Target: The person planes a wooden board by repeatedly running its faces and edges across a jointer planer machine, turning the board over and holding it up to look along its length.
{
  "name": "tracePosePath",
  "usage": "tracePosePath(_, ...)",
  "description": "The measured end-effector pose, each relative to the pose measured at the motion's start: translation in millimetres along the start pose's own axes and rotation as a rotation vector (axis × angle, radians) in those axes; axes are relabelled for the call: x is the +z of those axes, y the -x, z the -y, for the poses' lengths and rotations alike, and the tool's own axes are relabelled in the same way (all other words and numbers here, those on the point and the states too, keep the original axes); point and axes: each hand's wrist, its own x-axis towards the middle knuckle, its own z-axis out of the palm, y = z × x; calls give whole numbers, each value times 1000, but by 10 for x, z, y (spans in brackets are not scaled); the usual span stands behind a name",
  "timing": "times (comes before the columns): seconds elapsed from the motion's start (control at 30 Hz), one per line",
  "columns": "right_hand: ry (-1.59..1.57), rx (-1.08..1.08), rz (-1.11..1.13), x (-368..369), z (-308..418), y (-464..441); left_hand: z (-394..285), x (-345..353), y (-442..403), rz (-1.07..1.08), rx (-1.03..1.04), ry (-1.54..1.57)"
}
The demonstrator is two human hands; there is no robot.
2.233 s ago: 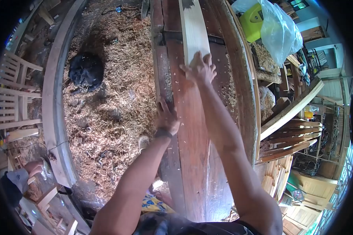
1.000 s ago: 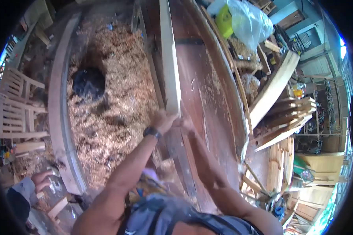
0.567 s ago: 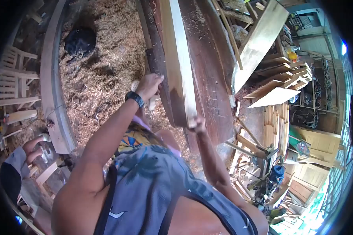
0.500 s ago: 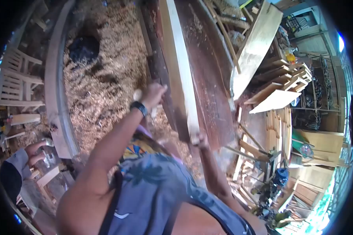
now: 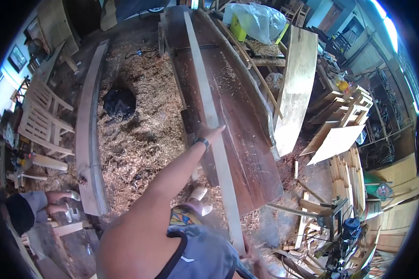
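Observation:
A long, narrow wooden board (image 5: 222, 172) runs lengthwise over a dark, wide slab (image 5: 253, 153), its near end reaching past the slab towards my body. My left hand (image 5: 211, 133), with a dark band on the wrist, grips the board around its middle, fingers over its edges. Low in the view, my right hand (image 5: 250, 255) is closed around the board's near end, partly hidden by the board and my body.
Wood shavings (image 5: 139, 139) cover the floor left of the slab, with a black bundle (image 5: 119, 103) on them. A long thick plank (image 5: 89, 139) lies further left, near another person's legs (image 5: 58, 202). Stacked boards (image 5: 342, 137) and a machine (image 5: 351, 230) stand right.
My left hand has gone from beside the slab's left edge onto the board. The right hand and the board's near end have come closer to my body. The view has tilted up.

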Motion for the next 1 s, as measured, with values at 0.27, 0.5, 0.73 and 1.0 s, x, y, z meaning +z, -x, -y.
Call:
tracePosePath(0.27,798,25,-151,-496,-1121,799,934,690,594,196,-102,281)
tracePosePath(0.5,410,564,-821,-927,-2284,2231,1567,1196,1932,318,-358,329)
tracePosePath(0.73,-198,437,-1443,-1357,-3170,3314,2212,1812,3469,554,-741,616)
tracePosePath(1.0,-493,316,-1720,-1823,-3711,4346,2552,2234,4465,803,-923,378)
